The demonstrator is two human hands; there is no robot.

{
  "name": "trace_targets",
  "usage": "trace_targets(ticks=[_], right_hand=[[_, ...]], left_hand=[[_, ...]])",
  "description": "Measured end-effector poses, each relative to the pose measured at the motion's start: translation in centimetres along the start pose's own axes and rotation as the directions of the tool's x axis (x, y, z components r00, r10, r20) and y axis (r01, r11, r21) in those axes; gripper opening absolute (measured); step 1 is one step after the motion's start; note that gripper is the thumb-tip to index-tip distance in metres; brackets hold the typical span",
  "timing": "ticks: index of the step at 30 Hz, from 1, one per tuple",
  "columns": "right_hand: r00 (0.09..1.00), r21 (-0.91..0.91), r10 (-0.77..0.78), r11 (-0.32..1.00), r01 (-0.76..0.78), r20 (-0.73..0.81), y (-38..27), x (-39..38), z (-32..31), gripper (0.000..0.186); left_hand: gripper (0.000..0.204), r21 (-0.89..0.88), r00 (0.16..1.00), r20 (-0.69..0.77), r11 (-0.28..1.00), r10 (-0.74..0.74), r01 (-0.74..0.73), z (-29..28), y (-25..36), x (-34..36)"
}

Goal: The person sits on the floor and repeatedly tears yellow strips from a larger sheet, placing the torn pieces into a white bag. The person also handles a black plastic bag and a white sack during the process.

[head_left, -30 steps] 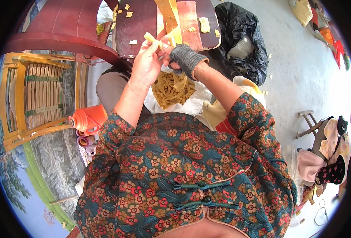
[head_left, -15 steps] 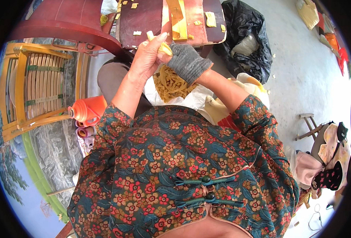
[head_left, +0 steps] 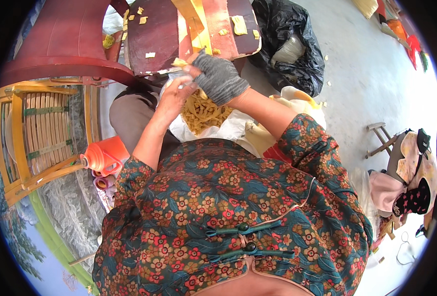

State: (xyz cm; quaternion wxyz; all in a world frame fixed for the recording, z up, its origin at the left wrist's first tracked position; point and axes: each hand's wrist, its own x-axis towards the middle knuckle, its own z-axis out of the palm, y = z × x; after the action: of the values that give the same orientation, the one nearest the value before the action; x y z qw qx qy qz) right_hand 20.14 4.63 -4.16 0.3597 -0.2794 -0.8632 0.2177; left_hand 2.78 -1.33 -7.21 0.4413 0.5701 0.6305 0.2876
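My right hand [head_left: 216, 76], in a grey fingerless knit glove, is closed on a small pale yellow strip [head_left: 180, 62]. Just below it on the left, my left hand [head_left: 179, 91] has blurred fingertips; I cannot make out whether they hold anything. Both hands are over a white bag [head_left: 214, 132] containing a heap of tan folded strips [head_left: 203, 114]. Beyond them is a dark seat [head_left: 147, 42] with a pink cloth strip [head_left: 223, 22], scattered yellow scraps [head_left: 239, 25] and a yellow wooden piece [head_left: 193, 19] standing on it.
A red chair [head_left: 70, 39] and folded wooden chair [head_left: 48, 123] are left, near an orange flask [head_left: 105, 156]. A black plastic bag [head_left: 302, 59] lies right of the seat. A small stool frame [head_left: 381, 138] and pile of fabric items [head_left: 401, 187] are at right.
My left hand has moved down from the yellow piece. My gloved right hand has risen and turned, with that piece now at its fingertips. The view has shifted slightly.
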Motion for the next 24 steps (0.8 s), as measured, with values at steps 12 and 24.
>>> trace_targets(ticks=[12, 24], right_hand=[[0.964, 0.496, 0.132, 0.837, -0.232, 0.229, -3.0, 0.1, 0.1, 0.027], [0.916, 0.695, 0.402, 0.653, -0.303, 0.022, -1.0, 0.8, 0.2, 0.028]], left_hand=[[0.02, -0.924, 0.927, 0.273, 0.2, -0.256, 0.327, -0.3, 4.5, -1.0], [0.017, -0.133, 0.996, 0.072, 0.99, 0.061, -0.051, -0.4, 6.8, -0.7]])
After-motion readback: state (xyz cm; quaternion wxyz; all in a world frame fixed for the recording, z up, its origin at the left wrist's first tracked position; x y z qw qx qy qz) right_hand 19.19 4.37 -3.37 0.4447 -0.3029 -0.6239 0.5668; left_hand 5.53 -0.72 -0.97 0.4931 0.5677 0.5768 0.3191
